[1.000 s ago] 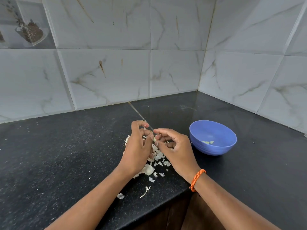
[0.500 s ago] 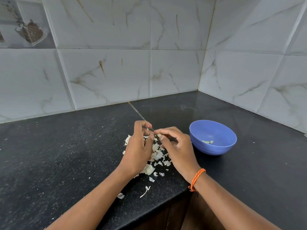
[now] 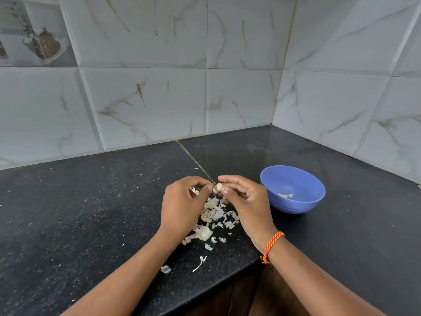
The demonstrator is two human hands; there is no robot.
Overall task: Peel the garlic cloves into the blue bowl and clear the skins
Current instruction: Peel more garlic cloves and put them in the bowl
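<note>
Both hands meet over a heap of papery garlic skins (image 3: 215,215) on the black counter. My right hand (image 3: 246,201) pinches a small pale garlic clove (image 3: 219,186) between thumb and forefinger. My left hand (image 3: 182,206) has curled fingers whose tips touch the clove's left side, picking at its skin. To the right stands the blue bowl (image 3: 296,206), a few peeled cloves (image 3: 286,196) lying in its bottom. An unpeeled garlic piece (image 3: 204,233) lies at the near edge of the heap.
Loose skin scraps (image 3: 200,262) are scattered toward the counter's front edge (image 3: 227,283), which drops off just below my wrists. Tiled walls meet in a corner (image 3: 273,124) behind the bowl. A grout seam (image 3: 191,156) runs across the black counter.
My hands have drawn slightly apart and lifted a little. The clove now shows plainly between the fingertips of my right hand, with my left fingertips at its side.
</note>
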